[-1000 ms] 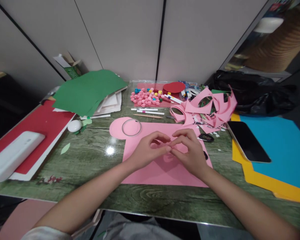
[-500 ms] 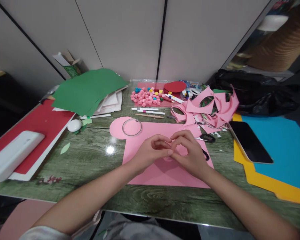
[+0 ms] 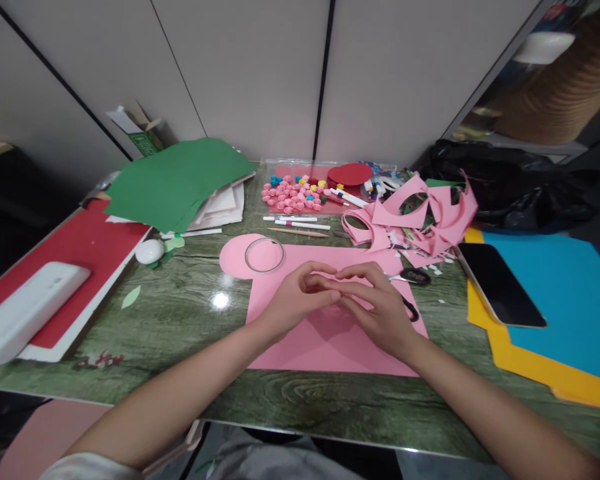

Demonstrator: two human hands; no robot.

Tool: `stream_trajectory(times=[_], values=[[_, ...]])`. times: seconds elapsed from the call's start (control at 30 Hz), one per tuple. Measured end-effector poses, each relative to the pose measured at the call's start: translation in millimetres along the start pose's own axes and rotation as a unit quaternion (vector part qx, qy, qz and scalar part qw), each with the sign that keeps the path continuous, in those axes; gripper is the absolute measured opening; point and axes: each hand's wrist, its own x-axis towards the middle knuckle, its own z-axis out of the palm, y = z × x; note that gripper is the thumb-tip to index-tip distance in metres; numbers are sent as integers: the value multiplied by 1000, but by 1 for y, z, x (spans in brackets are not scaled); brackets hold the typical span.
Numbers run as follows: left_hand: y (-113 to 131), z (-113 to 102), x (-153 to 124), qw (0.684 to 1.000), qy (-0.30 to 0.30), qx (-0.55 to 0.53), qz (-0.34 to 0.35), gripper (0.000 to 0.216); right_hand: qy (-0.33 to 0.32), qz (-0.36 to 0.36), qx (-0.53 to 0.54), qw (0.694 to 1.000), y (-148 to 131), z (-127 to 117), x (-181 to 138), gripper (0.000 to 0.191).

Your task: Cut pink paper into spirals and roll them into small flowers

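Above a large pink paper sheet (image 3: 300, 350), my left hand (image 3: 303, 293) and my right hand (image 3: 380, 307) meet at the fingertips. Both sets of fingers are curled and closed together. Whatever is pinched between them is hidden or blends with the pink paper below. Scissors (image 3: 415, 276) lie just beyond my right hand, partly covered by it, with one black handle loop showing beside the wrist. A clear ring (image 3: 264, 270) rests at the sheet's upper left corner, overlapping a pink paper circle (image 3: 233, 257).
Pink paper offcuts (image 3: 405, 207) are heaped behind my right hand. A tray (image 3: 303, 208) holds small pink balls. White pens (image 3: 303, 224) and a wooden stick (image 3: 297, 232) lie before it. A phone (image 3: 500, 283) rests on blue paper (image 3: 575, 293); green sheets (image 3: 180, 177) are at left.
My right hand's fingers have straightened somewhat and now lie across the left fingertips, closing the round gap they formed. The things on the table stay put.
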Motion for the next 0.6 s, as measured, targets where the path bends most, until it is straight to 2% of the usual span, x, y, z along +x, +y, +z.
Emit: stream_trajectory(times=[0.37, 0.6], values=[[-2, 5, -2, 999, -16, -30, -8, 33, 35, 28, -1, 999, -2, -1, 0, 2], [-8, 6, -2, 999, -13, -42, -16, 35, 33, 44, 6, 998, -4, 0, 0, 13]])
